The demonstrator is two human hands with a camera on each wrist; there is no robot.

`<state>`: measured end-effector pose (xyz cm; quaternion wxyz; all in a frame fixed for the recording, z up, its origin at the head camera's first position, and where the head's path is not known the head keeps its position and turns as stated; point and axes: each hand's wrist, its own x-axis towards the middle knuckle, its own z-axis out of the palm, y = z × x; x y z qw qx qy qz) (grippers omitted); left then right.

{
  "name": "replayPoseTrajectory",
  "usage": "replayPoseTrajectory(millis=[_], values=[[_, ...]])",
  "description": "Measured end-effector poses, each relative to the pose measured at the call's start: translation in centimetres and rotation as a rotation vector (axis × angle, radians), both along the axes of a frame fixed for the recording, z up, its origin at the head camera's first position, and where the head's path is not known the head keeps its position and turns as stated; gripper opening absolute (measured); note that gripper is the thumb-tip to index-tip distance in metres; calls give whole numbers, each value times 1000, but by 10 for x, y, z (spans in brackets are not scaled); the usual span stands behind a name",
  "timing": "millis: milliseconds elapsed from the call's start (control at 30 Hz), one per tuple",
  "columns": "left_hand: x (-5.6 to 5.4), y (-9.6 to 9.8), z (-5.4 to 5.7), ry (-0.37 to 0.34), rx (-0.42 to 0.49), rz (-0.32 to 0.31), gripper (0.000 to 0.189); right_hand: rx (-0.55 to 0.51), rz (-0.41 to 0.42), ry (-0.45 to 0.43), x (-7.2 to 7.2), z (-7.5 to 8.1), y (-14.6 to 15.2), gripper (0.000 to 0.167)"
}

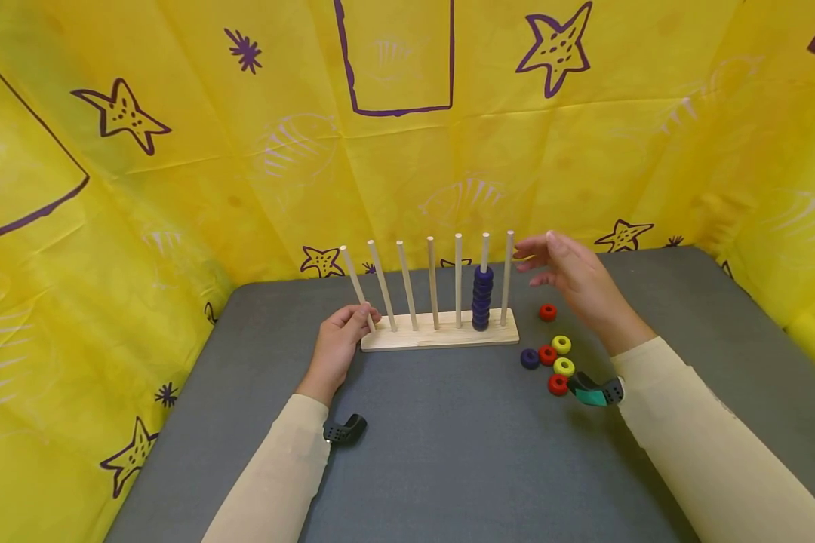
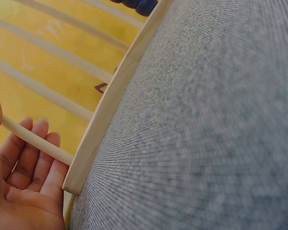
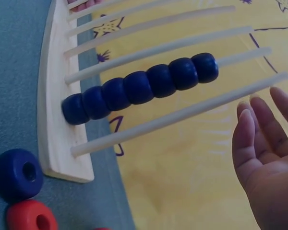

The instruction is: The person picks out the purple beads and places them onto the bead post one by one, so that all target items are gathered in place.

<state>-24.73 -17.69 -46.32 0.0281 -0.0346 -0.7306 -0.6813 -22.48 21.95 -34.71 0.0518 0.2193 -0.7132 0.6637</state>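
A pale wooden stand with a row of upright pegs is on the grey table. At its left end, my left hand has its thumb and fingers around the leftmost peg, low near the base. Dark blue rings are stacked on the second peg from the right; the rightmost peg is bare. My right hand is raised beside that bare peg's upper part, fingers loosely spread and holding nothing; its fingertips come near the peg's top in the right wrist view.
Loose rings lie right of the stand: a blue ring, a red ring, a yellow ring and several others close together. A yellow patterned cloth hangs behind the table. Dark bands are worn on both wrists.
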Motion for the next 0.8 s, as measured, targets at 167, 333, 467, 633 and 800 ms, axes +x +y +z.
replayPoseTrajectory(millis=[167,333,467,633,800], values=[[0,0,0,3,-3,-1,41,-24,22,6,4,-11,6,56],[0,0,0,3,-13,-3,42,-23,41,-14,9,-21,11,46],[0,1,0,-4,-17,-3,42,21,27,-42,13,-28,14,44],[0,0,1,-7,-16,-1,43,85,5,-84,19,-36,16,45],[0,0,1,-9,-16,1,44,156,-15,-94,22,-46,21,47]])
